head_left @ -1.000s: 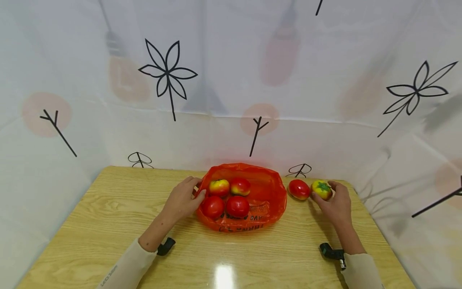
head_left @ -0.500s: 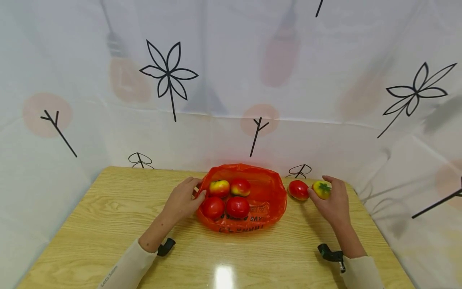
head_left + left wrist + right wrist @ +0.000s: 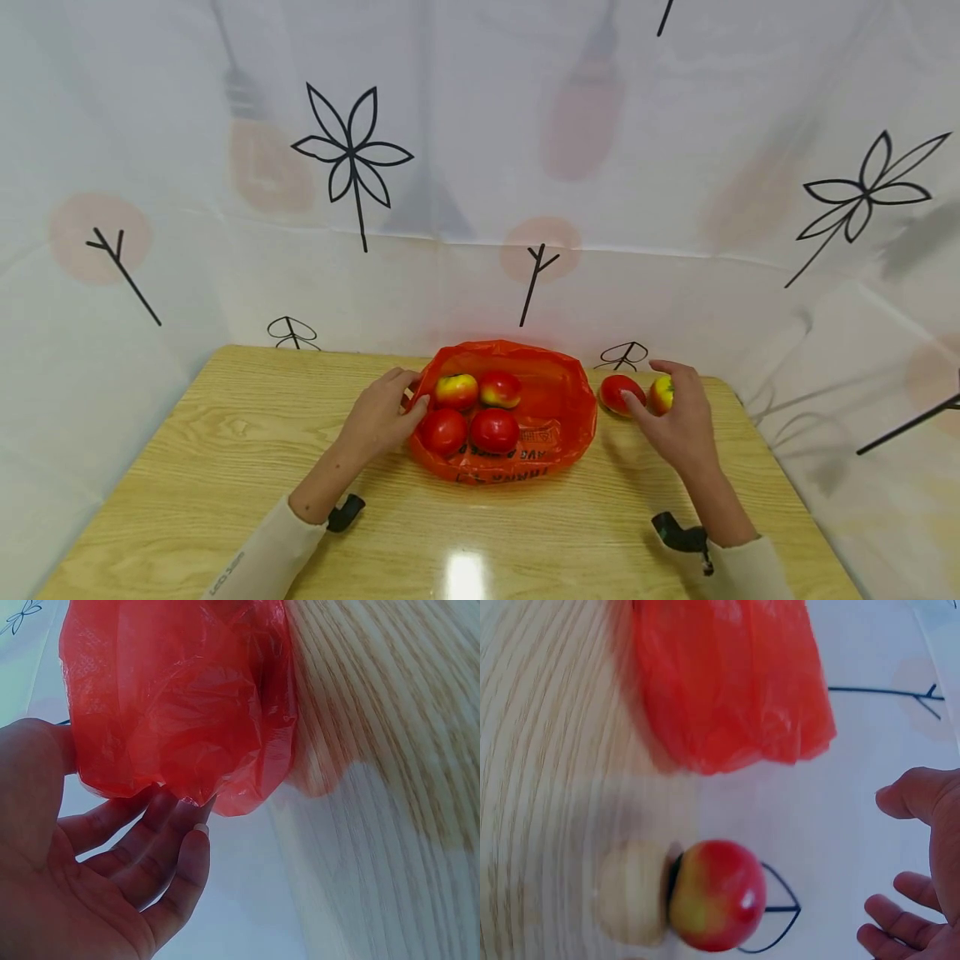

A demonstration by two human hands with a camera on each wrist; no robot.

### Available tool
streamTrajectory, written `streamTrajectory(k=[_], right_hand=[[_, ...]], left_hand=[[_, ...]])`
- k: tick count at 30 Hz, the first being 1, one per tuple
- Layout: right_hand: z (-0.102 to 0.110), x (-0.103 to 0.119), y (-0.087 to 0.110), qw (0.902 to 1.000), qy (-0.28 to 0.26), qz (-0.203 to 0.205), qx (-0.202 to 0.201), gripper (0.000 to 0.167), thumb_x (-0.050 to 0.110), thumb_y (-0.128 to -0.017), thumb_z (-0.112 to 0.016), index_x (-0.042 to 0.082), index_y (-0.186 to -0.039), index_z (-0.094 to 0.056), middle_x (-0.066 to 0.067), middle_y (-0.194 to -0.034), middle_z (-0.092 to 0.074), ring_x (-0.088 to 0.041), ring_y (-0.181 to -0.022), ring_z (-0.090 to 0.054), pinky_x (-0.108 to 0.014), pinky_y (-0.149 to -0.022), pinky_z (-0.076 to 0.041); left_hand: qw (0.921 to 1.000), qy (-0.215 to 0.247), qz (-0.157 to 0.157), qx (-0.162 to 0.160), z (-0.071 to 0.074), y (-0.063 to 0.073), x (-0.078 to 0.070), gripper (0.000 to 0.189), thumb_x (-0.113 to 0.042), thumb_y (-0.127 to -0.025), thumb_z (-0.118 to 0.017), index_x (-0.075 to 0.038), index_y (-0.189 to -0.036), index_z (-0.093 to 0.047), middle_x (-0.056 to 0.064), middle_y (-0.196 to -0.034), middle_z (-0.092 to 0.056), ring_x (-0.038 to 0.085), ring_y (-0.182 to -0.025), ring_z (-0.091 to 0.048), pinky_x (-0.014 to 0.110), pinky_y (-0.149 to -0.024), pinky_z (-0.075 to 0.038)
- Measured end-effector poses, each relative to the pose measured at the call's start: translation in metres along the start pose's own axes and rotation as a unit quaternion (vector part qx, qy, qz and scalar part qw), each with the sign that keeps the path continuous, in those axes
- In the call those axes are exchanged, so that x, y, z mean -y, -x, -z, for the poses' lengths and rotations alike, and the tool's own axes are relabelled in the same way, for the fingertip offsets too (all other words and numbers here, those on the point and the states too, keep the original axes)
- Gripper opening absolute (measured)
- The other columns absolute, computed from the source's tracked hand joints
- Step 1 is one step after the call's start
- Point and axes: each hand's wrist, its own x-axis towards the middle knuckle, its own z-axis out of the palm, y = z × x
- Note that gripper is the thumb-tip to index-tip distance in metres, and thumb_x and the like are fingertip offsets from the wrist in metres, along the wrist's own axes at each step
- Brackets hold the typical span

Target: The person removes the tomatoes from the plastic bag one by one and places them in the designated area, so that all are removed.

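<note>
A red plastic bag point(image 3: 573, 433) stands with its mouth up, its left rim held by my left hand point(image 3: 382, 412). In the left wrist view the fingers point(image 3: 150, 855) of that hand lie against the bag's crinkled side. Inside sit two red round fruits point(image 3: 495, 429), a yellow-and-red fruit point(image 3: 455, 390) and a red apple-like fruit point(image 3: 499, 388). To the bag's right lie a red fruit point(image 3: 617, 393) and a yellow fruit point(image 3: 662, 393), the latter partly hidden. Over these two is my right hand point(image 3: 682, 421), thumb and fingers spread, holding nothing; its thumb overlaps the red fruit.
The light wooden table point(image 3: 225, 467) ends at a white cloth backdrop point(image 3: 480, 283) printed with plants and lamps. A black wrist mount point(image 3: 678, 533) sits at the right wrist, another black mount point(image 3: 345, 512) at the left.
My right hand has moved left off the yellow fruit toward the red one beside the bag. The left hand and the bag stay where they were.
</note>
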Motion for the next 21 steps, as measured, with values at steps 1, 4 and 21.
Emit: streamTrajectory(k=[1,4,21], right_hand=[[-0.001,0.002,0.001,1.0,-0.001,0.004,0.0,0.064,0.008,-0.088,-0.083,-0.004,-0.142,-0.05,-0.026,-0.143,-0.052,-0.049,-0.133,-0.046,-0.072,-0.107,-0.041],[-0.002,0.008,0.002,0.9999,-0.003,0.016,0.004,0.064,0.007,-0.087,-0.084,-0.003,-0.141,-0.051,-0.024,-0.143,-0.053,-0.047,-0.134,-0.047,-0.072,-0.106,-0.043],[-0.023,0.033,0.011,0.9949,-0.013,0.098,0.02,0.058,0.007,-0.084,-0.088,0.001,-0.134,-0.059,-0.017,-0.136,-0.058,-0.038,-0.128,-0.053,-0.066,-0.1,-0.051]], left_hand=[[1.0,0.0,0.0,0.0,0.0,0.0,0.0,0.033,-0.023,-0.098,-0.073,-0.006,-0.126,-0.071,0.006,-0.113,-0.069,0.017,-0.086,-0.065,0.031,-0.074,-0.058],[1.0,-0.001,0.002,0.002,0.0,0.0,0.0,0.033,-0.023,-0.098,-0.073,-0.006,-0.126,-0.071,0.006,-0.113,-0.069,0.017,-0.086,-0.065,0.031,-0.074,-0.058],[1.0,-0.006,0.0,-0.005,-0.001,0.0,0.001,0.031,-0.023,-0.098,-0.072,-0.006,-0.125,-0.071,0.006,-0.113,-0.069,0.016,-0.085,-0.063,0.031,-0.073,-0.057]])
